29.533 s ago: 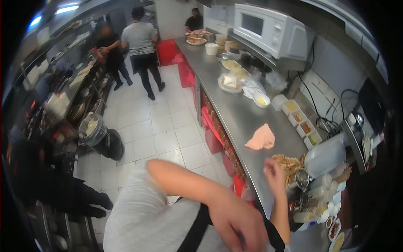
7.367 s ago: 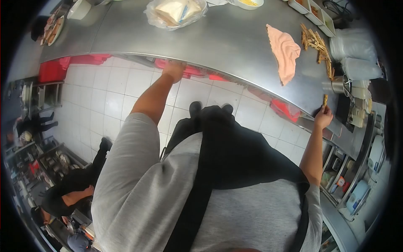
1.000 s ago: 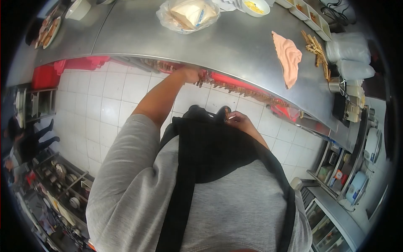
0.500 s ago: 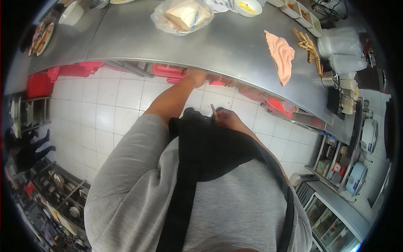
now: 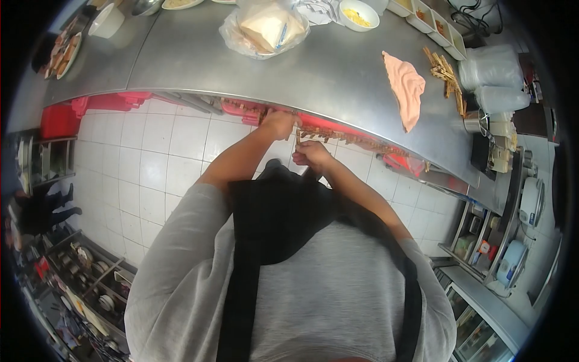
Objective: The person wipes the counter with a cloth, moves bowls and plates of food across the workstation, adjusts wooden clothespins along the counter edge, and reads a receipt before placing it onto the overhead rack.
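Note:
At the front edge of the steel counter, my left hand [image 5: 280,123] is closed beside a row of small wooden clothespins [image 5: 344,136]; what its fingers grip is too small to make out. Just below and right of it, my right hand [image 5: 312,154] pinches an upright wooden clothespin [image 5: 298,137]. The row hangs along the counter's edge, in front of red plastic [image 5: 325,125]. More clothespins lie in a loose pile [image 5: 445,73] on the counter's right part, beside a pink cloth [image 5: 405,87].
On the counter [image 5: 199,60] are bread in a clear bag [image 5: 265,27], a bowl of yellow food [image 5: 358,15], a white tub [image 5: 107,21] and a plate of food [image 5: 71,55]. A metal pot [image 5: 473,122] stands right. Another person [image 5: 45,208] is far left.
My right hand has come from the right end of the counter to my waist, then up beside my left hand, with a clothespin in it. My left hand stays near the counter's edge.

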Motion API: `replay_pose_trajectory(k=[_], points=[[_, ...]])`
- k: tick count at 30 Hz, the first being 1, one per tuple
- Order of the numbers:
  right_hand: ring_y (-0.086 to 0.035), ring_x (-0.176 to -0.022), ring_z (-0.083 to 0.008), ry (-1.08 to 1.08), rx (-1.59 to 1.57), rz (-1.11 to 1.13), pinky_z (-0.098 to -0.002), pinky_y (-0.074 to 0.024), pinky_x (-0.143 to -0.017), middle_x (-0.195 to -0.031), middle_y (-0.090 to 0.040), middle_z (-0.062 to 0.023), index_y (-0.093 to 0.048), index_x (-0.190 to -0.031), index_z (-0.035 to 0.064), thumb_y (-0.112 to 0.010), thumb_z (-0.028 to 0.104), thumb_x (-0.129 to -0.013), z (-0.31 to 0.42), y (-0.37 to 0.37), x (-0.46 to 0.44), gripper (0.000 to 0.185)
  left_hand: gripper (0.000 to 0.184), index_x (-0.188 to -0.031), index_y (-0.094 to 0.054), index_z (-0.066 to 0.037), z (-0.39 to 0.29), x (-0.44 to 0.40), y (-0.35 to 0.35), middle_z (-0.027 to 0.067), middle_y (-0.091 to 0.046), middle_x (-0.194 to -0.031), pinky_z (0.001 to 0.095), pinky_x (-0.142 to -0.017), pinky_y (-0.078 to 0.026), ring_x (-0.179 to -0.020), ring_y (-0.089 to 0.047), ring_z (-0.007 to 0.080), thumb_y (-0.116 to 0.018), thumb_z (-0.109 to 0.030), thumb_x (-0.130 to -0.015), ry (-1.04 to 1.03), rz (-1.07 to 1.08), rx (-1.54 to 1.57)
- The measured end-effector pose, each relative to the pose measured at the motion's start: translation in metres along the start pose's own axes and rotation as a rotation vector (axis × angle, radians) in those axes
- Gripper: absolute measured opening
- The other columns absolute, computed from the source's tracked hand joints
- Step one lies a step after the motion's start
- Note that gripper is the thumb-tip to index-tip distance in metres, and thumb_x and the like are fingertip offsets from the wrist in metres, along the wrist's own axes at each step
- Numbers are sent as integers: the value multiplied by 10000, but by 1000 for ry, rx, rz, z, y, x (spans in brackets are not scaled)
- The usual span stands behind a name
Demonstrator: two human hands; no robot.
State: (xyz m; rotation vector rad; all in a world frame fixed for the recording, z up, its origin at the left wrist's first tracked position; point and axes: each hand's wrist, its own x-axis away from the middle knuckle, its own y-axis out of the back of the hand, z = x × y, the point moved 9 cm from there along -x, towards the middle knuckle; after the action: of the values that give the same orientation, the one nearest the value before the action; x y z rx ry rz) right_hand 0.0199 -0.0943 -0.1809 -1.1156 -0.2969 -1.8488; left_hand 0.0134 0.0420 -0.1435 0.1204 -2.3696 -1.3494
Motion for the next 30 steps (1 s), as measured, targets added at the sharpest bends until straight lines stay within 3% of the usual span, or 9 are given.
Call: replay_pose_trajectory(k=[7, 10, 12, 14, 16, 18, 23, 26, 30], points=[[-649, -786, -245, 69, 172, 19, -374, -553, -678, -933, -641, -179, -575, -1010, 6, -588, 157, -870, 7, 5, -37, 207, 405, -1187, -564, -288, 8, 3, -8, 88, -672, -963, 553, -967, -319, -981, -619, 260, -541, -261, -783, 177, 186, 289], [-601, -822, -296, -34, 542, 39, -450, -567, -685, -1052, -565, -156, -343, -1328, 25, -700, 397, -781, 2, 9, -19, 752, 351, -1177, -583, -278, -12, 4, 12, 101, -662, -1021, 454, -916, -423, -990, -618, 254, -513, -268, -833, 148, 167, 171], [-584, -936, -248, -6, 919, 176, -360, -528, -736, -993, -611, -142, -482, -1249, 41, -697, 428, -776, 8, 0, 7, 648, 315, -1141, -610, -215, -11, -6, 4, 118, -653, -1039, 438, -902, -438, -992, -612, 283, -493, -262, -852, 148, 181, 68], [-607, -912, -226, 338, 1111, 376, -323, -499, -755, -953, -637, -128, -563, -1164, 60, -650, 371, -832, 55, -22, 80, 463, 302, -1106, -628, -152, -6, -19, -5, 139, -643, -1055, 444, -894, -443, -998, -604, 311, -478, -254, -863, 154, 114, -61], [-631, -892, -214, 487, 973, 546, -300, -521, -706, -956, -650, -110, -634, -1081, 59, -607, 266, -867, 87, -13, 126, 299, 308, -1072, -637, -88, -4, -31, -8, 165, -630, -1070, 470, -893, -437, -1006, -595, 339, -469, -246, -868, 158, -32, -213], [-632, -807, -156, 291, 659, 526, -279, -516, -668, -900, -647, -64, -631, -1028, 56, -601, 193, -873, 139, 23, 168, 209, 309, -1051, -616, -30, -8, -36, -4, 192, -606, -1088, 457, -898, -428, -1042, -566, 342, -466, -233, -872, 162, -20, -125], [-595, -730, -139, 930, 519, -493, -275, -491, -673, -798, -628, -26, -601, -887, 55, -617, 44, -803, 299, 256, 173, 86, 310, -1133, -567, -77, -10, -44, -15, 186, -568, -1145, 444, -928, -400, -1089, -524, 343, -452, -223, -885, 104, -15, -12], [-622, -772, -247, 862, 936, -1290, -352, -491, -702, -786, -631, -120, -586, -844, 43, -742, 214, -703, 340, 375, 176, 271, 334, -1170, -560, -95, -4, -46, -25, 179, -553, -1187, 442, -958, -384, -1126, -506, 342, -457, -218, -877, 138, 25, 10], [-611, -773, -342, 951, 1510, -1442, -428, -479, -729, -779, -633, -129, -565, -803, 65, -669, 153, -704, 341, 430, 139, 168, 276, -1053, -609, -76, -14, -31, -17, 186, -599, -1049, 440, -866, -430, -1024, -555, 338, -516, -179, -814, -92, -257, -247]])
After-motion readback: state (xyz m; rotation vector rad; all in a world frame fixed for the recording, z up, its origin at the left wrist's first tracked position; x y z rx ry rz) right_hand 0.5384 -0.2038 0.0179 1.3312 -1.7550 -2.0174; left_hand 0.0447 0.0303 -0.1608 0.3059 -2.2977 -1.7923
